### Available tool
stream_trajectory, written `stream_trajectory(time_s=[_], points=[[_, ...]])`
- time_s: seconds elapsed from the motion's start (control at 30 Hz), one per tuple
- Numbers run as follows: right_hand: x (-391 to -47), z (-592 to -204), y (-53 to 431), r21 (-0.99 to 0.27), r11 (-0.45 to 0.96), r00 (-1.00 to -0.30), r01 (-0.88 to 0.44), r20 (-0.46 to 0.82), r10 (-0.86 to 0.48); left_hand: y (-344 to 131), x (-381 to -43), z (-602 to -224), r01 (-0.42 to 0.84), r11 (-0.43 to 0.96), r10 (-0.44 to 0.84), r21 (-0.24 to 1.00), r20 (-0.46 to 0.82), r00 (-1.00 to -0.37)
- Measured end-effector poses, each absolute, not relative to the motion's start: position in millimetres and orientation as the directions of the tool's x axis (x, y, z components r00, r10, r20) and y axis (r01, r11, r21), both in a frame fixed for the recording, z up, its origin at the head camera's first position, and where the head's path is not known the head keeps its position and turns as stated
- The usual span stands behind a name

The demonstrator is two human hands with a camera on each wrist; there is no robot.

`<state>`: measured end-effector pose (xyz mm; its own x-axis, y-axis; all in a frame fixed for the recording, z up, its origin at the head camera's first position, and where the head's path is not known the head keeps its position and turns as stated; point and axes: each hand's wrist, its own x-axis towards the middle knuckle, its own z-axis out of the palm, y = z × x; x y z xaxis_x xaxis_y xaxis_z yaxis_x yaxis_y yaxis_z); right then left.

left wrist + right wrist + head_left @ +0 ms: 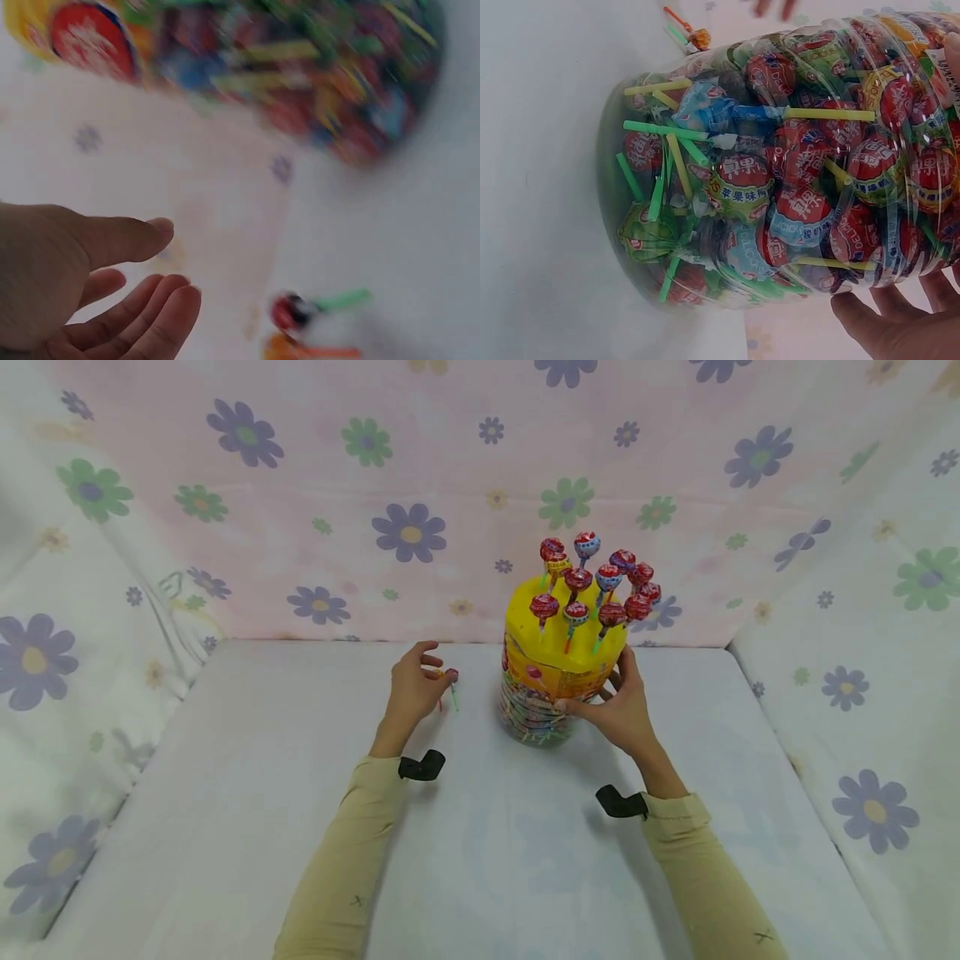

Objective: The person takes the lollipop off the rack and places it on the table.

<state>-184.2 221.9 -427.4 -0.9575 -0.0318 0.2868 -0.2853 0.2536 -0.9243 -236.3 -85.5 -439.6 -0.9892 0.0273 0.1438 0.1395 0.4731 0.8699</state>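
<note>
A clear plastic jar full of wrapped lollipops stands upright on the table, right of centre. Several lollipops stick up from its yellow lid. My right hand grips the jar's right side just under the lid, thumb at the front and fingers curled behind. To the jar's left, my left hand hovers by two loose lollipops. In the left wrist view its thumb and fingers are parted with nothing between them. There lie a dark red lollipop with a green stick and an orange lollipop with an orange stick.
White cloth covers the table. A flowered curtain hangs behind the table, and similar cloth runs along both sides. Each wrist wears a small black camera mount.
</note>
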Motion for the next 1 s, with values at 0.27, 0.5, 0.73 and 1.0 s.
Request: stream_trajectory(time_s=[0.27,0.5,0.73,1.0], points=[[-183.1,-424.2,222.7,-0.926,0.262,-0.961,-0.273,0.276,-0.025,-54.7,-212.1,-376.3,0.408,0.283,0.186,0.868,0.368,-0.911],[-182.9,-425.8,222.0,-0.935,0.251,-0.967,-0.252,0.255,-0.019,-32.5,-191.0,-345.5,0.555,0.147,0.257,0.819,0.51,-0.821],[-183.0,-423.8,221.5,-0.933,0.266,-0.969,-0.241,0.247,-0.011,-5.9,-182.0,-329.8,0.551,-0.005,0.211,0.835,0.539,-0.815],[-183.3,-425.4,222.7,-0.929,0.278,-0.968,-0.246,0.252,-0.012,12.6,-184.0,-330.2,0.636,-0.003,0.133,0.772,0.631,-0.765]])
